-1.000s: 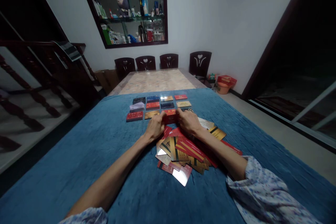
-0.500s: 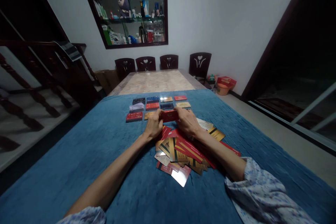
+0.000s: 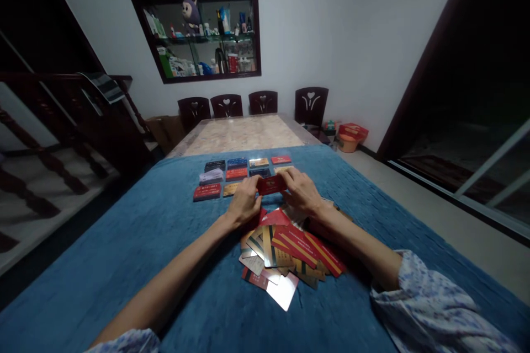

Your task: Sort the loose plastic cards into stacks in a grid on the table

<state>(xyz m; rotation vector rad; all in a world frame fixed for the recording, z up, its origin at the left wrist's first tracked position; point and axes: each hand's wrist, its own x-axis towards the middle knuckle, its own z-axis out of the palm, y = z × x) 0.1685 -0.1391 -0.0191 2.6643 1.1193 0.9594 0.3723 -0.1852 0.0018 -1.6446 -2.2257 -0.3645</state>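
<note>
Between my two hands a dark red card (image 3: 271,185) is held up by its short ends; whether it is one card or a stack I cannot tell. My left hand (image 3: 245,198) pinches its left end, my right hand (image 3: 301,192) its right end. Below and partly under my right forearm lies a loose heap of red, gold and white cards (image 3: 285,248). Beyond my hands, small card stacks stand in rows, among them a red stack (image 3: 207,192), a white stack (image 3: 211,176), a blue stack (image 3: 237,162) and a gold stack (image 3: 259,162). My hands hide part of the nearest row.
A blue cloth (image 3: 165,220) covers the near part of the long table (image 3: 248,130). Dark chairs (image 3: 311,105) stand at its far end. A wall shelf (image 3: 207,38) holds bottles and a plush toy. Stair railings (image 3: 62,138) run along the left.
The view has tipped up and shifted slightly right. Both hands still hold the dark red card, whose face now shows more plainly. My right forearm has moved slightly over the heap.
</note>
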